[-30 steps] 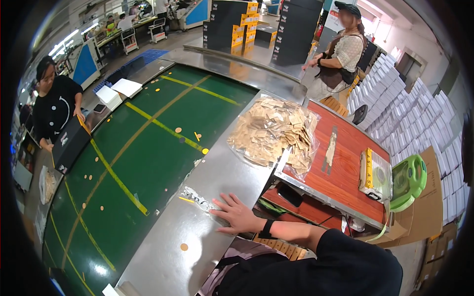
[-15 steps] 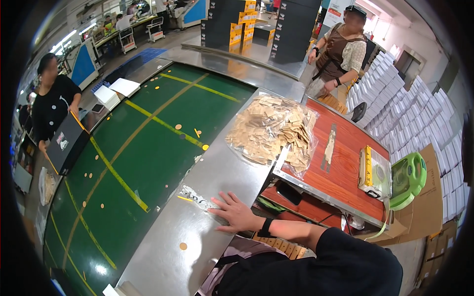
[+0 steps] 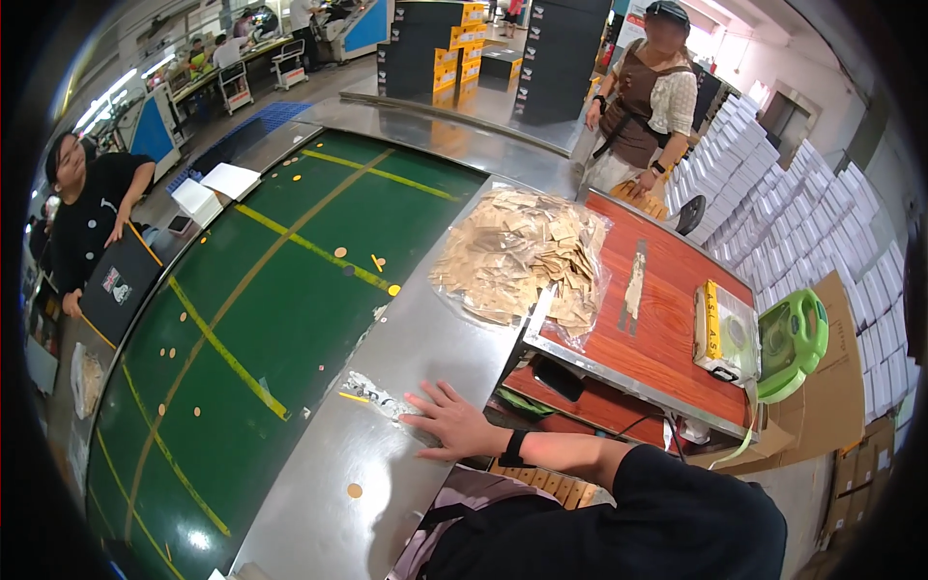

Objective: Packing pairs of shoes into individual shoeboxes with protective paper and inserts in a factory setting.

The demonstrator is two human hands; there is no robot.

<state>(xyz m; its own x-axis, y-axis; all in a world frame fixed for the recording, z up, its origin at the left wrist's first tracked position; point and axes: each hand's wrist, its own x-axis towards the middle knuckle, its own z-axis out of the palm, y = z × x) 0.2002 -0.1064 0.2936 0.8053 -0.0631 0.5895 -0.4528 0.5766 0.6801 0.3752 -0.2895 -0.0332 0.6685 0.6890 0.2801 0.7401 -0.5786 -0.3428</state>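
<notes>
My right hand (image 3: pixel 451 422) lies palm down on the bare metal edge (image 3: pixel 319 483) of the conveyor, its fingers spread and nothing in them. A black band circles the wrist. By my fingertips are a worn whitish patch (image 3: pixel 375 391) and a thin yellow strip (image 3: pixel 354 397). A small tan disc (image 3: pixel 355 491) rests on the metal nearer to me. Beyond the hand sits a clear plastic bag of brown cardboard-like pieces (image 3: pixel 522 256), spanning the metal edge and a red-brown wooden table. My left hand is out of view.
Several small discs dot the green belt (image 3: pixel 261 338). At the far left a person holds a black box (image 3: pixel 118 290); another person (image 3: pixel 643 116) stands behind the wooden table (image 3: pixel 667 309). On it are a clear case (image 3: pixel 727 333) and a green plastic object (image 3: pixel 795 343). White stacks (image 3: pixel 812 213) rise at right.
The view has shifted slightly, moving the scene a little left. At the far left, the person has leaned and tilted the black box. My right hand stays spread on the metal.
</notes>
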